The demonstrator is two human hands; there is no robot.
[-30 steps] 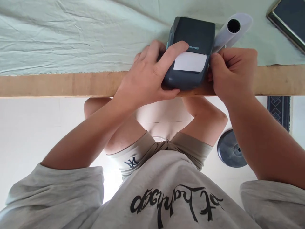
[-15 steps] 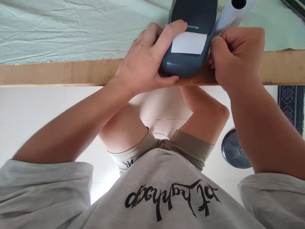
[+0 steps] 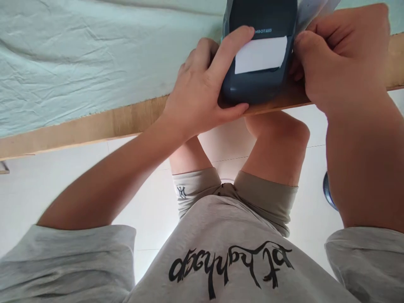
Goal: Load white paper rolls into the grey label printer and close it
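Observation:
A dark blue label printer (image 3: 252, 90) stands at the table's front edge, a white paper label (image 3: 260, 54) lying across its front slot. My left hand (image 3: 202, 88) grips the printer's left side, with the index finger on top near the printed lettering and the thumb along the lower front. Close against the right side is my right hand (image 3: 344, 54), its fingers curled into a pinch. Whatever those fingers hold is hidden behind the hand and the printer.
Pale green cloth (image 3: 94, 54) covers the table, whose bare wooden edge (image 3: 126, 120) runs along the front. Behind my right hand lies a whitish roll (image 3: 311, 12), partly cut off by the frame. On the floor at right, a dark round object (image 3: 328, 191) is partly hidden by my forearm.
The view has turned and shifted, so the table edge now slants. Printer and both hands appear farther right in the picture. My left hand keeps its hold; my right hand remains pinched beside the printer.

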